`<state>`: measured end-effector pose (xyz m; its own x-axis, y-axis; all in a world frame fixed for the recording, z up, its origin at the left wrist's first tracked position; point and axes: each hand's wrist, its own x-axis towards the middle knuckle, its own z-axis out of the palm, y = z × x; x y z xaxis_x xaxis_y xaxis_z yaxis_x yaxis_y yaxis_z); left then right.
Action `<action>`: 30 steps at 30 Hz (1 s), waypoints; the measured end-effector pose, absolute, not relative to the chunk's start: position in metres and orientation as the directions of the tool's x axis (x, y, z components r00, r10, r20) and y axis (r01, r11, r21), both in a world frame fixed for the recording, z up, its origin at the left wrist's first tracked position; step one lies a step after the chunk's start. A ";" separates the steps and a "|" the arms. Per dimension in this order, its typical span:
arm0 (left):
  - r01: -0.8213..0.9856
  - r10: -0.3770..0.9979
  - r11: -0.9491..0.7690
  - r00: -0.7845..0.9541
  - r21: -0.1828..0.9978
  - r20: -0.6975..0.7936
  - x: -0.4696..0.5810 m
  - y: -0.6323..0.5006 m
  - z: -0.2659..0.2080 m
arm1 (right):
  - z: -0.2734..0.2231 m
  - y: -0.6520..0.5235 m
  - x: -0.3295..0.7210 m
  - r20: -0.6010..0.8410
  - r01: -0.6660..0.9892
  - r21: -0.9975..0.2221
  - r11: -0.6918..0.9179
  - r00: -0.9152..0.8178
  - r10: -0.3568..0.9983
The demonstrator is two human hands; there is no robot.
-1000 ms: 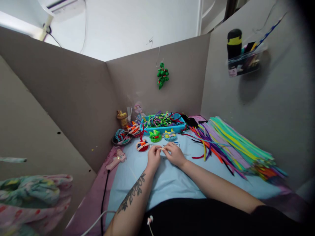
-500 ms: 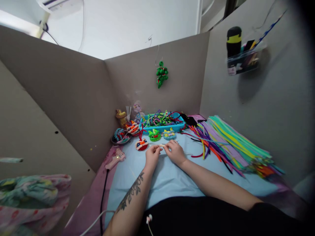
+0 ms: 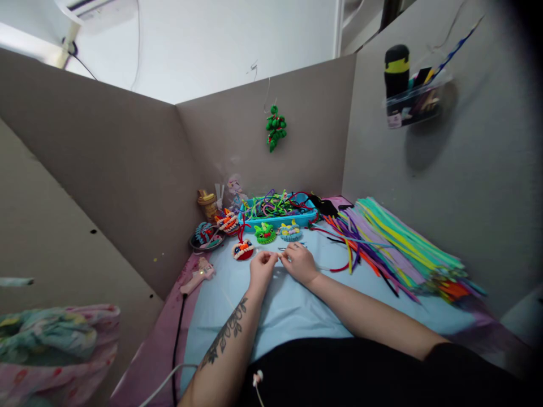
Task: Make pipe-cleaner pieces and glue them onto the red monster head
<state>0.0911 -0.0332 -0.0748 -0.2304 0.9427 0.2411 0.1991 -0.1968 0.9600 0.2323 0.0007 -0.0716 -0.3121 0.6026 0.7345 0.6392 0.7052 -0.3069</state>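
Over the middle of the blue table cover [image 3: 297,316], my left hand [image 3: 262,267] and my right hand [image 3: 299,264] meet with fingertips nearly touching. Both are closed in a pinch on a short cream pipe cleaner [image 3: 279,256], mostly hidden by the fingers. Just beyond my right fingers the tip of a thin metal tool [image 3: 281,249] shows; its kind is hidden. Beyond the hands lie a red, white and orange lion-head figure [image 3: 243,250], a green one [image 3: 265,233] and a light blue and yellow one [image 3: 291,230], all of fuzzy pipe cleaner.
A blue tray [image 3: 280,220] of tangled pipe cleaners stands at the back. Bundled long pipe cleaners [image 3: 394,243] lie on the right. On the left are a pink glue gun [image 3: 198,277] with its cord and a round dish [image 3: 207,242]. Grey panels [image 3: 263,164] enclose the table.
My fingertips have drawn closer together, so less of the cream pipe cleaner shows between them. The whole view has shifted slightly.
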 end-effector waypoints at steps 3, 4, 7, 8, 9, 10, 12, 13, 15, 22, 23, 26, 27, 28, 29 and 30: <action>0.216 0.927 -0.218 -0.258 0.952 0.271 0.094 -0.036 -0.072 | -0.073 0.001 0.232 0.730 0.636 -0.317 0.704 -0.310 0.609; 0.217 0.921 -0.229 -0.267 0.949 0.283 0.094 -0.037 -0.071 | -0.073 0.001 0.231 0.729 0.633 -0.323 0.703 -0.307 0.612; 0.218 0.896 -0.268 -0.300 0.938 0.326 0.096 -0.039 -0.067 | -0.074 0.001 0.231 0.724 0.616 -0.347 0.707 -0.303 0.619; 0.220 0.887 -0.281 -0.311 0.934 0.340 0.096 -0.039 -0.066 | -0.073 0.001 0.232 0.722 0.606 -0.354 0.713 -0.307 0.619; 0.223 0.878 -0.294 -0.322 0.929 0.355 0.096 -0.040 -0.065 | -0.073 0.000 0.232 0.721 0.593 -0.360 0.720 -0.313 0.618; 0.228 0.869 -0.305 -0.331 0.925 0.369 0.096 -0.040 -0.064 | -0.072 -0.001 0.232 0.720 0.579 -0.366 0.729 -0.320 0.616; 0.237 0.854 -0.325 -0.343 0.915 0.392 0.095 -0.041 -0.063 | -0.069 -0.002 0.233 0.720 0.547 -0.372 0.750 -0.340 0.605; 0.240 0.848 -0.333 -0.345 0.912 0.401 0.094 -0.041 -0.062 | -0.068 -0.003 0.234 0.720 0.531 -0.374 0.760 -0.350 0.599; 0.246 0.843 -0.344 -0.344 0.906 0.414 0.094 -0.042 -0.061 | -0.067 -0.004 0.235 0.722 0.504 -0.377 0.778 -0.367 0.587; 0.234 0.861 -0.331 -0.323 0.914 0.394 0.095 -0.042 -0.058 | -0.069 -0.001 0.236 0.723 0.486 -0.390 0.782 -0.363 0.587; 0.229 0.865 -0.325 -0.320 0.917 0.387 0.095 -0.042 -0.058 | -0.069 -0.001 0.236 0.724 0.489 -0.394 0.778 -0.357 0.591; 0.222 0.868 -0.319 -0.322 0.921 0.378 0.095 -0.041 -0.062 | -0.069 0.001 0.236 0.723 0.501 -0.405 0.765 -0.337 0.603; 0.223 0.866 -0.320 -0.325 0.921 0.380 0.094 -0.040 -0.063 | -0.069 0.001 0.236 0.722 0.504 -0.409 0.761 -0.331 0.607; 0.225 0.863 -0.322 -0.328 0.919 0.383 0.094 -0.040 -0.064 | -0.069 0.001 0.236 0.722 0.508 -0.412 0.757 -0.324 0.611; 0.228 0.861 -0.324 -0.330 0.918 0.386 0.094 -0.040 -0.065 | -0.069 0.001 0.236 0.722 0.510 -0.415 0.753 -0.319 0.614; 0.231 0.860 -0.326 -0.329 0.917 0.389 0.094 -0.041 -0.066 | -0.069 0.001 0.236 0.723 0.512 -0.418 0.750 -0.314 0.616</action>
